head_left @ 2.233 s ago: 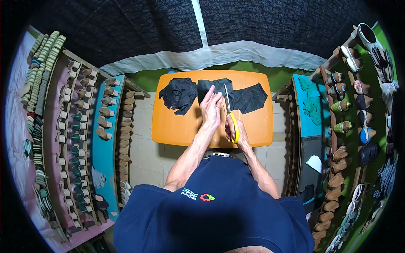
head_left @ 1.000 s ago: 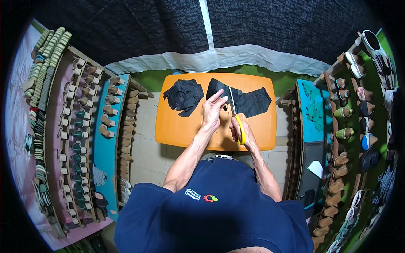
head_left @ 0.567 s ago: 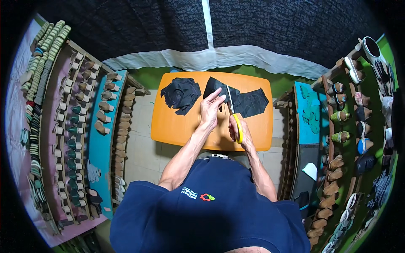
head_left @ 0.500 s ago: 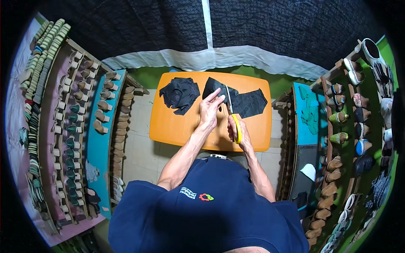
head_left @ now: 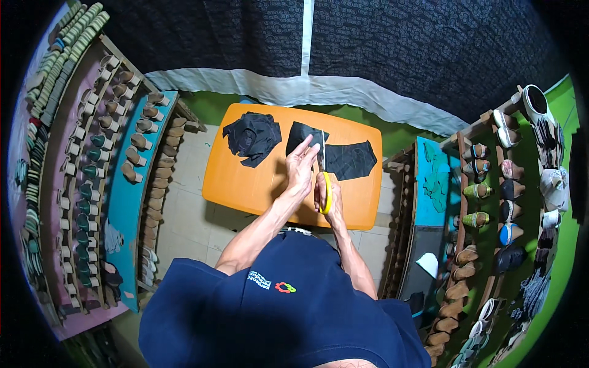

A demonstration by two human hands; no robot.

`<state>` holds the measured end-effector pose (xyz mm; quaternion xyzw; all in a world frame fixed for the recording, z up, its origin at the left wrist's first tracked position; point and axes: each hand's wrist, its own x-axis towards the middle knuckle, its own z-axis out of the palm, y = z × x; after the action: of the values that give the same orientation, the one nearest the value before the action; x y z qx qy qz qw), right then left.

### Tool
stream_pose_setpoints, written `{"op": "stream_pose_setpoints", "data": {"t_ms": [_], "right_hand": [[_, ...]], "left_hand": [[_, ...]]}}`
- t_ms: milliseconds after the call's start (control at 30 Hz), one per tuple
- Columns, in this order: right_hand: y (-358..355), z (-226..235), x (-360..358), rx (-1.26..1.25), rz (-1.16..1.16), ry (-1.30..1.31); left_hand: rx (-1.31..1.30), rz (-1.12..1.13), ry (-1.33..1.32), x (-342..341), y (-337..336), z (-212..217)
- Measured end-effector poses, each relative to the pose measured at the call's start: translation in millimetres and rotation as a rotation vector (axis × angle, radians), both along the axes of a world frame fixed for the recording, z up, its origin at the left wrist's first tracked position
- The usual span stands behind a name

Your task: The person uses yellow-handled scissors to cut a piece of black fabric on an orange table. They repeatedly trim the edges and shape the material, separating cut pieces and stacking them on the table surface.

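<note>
My right hand (head_left: 332, 199) grips a pair of scissors (head_left: 327, 190) with yellow handles, its blades pointing toward the far side of the table. Beside the blades, my left hand (head_left: 300, 168) holds a piece of black fabric (head_left: 299, 131) between thumb and fingers. The scissors lie against the fabric's right part; whether the blades are parted there I cannot make out. To the right, another stretch of black fabric (head_left: 353, 161) is spread on the orange table (head_left: 239, 184). A crumpled heap of black fabric (head_left: 253, 138) rests at the table's far left.
Racks of shoe lasts (head_left: 92, 190) and a blue board (head_left: 132, 205) stand on my left. On my right are a blue shelf (head_left: 431, 205) with green scraps (head_left: 435, 184) and racks with shoes (head_left: 473, 219). A dark patterned curtain (head_left: 392, 55) hangs behind the table.
The whole view has shifted and tilted slightly, so the table sits farther left in it. Both hands keep their holds on the fabric and scissors, with little change in position over the table.
</note>
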<state>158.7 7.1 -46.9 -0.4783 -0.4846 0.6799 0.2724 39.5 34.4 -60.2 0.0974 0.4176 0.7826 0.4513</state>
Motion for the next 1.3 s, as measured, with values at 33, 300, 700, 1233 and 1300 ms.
{"op": "stream_pose_setpoints", "data": {"t_ms": [33,300,700,1233,1300], "right_hand": [[-2.1,1.0,-1.5,0.013,-0.01,-0.008],[-7.8,-4.5,4.2,-0.09,0.053,0.076],[-4.3,3.6,15.7,-0.029,0.131,-0.066],[-15.9,-6.0,31.7,-0.099,0.036,-0.078],[-19.9,-9.0,38.0,-0.136,0.052,-0.095]], "left_hand": [[-0.004,-0.002,0.001,0.2,-0.4,0.5],[-0.013,0.109,-0.07,-16.9,3.2,7.0],[-0.049,-0.142,0.163,-36.4,-15.4,14.0],[-0.149,-0.171,0.184,-49.9,-18.1,5.9],[-0.047,-0.169,0.254,-53.0,-20.5,8.4]]}}
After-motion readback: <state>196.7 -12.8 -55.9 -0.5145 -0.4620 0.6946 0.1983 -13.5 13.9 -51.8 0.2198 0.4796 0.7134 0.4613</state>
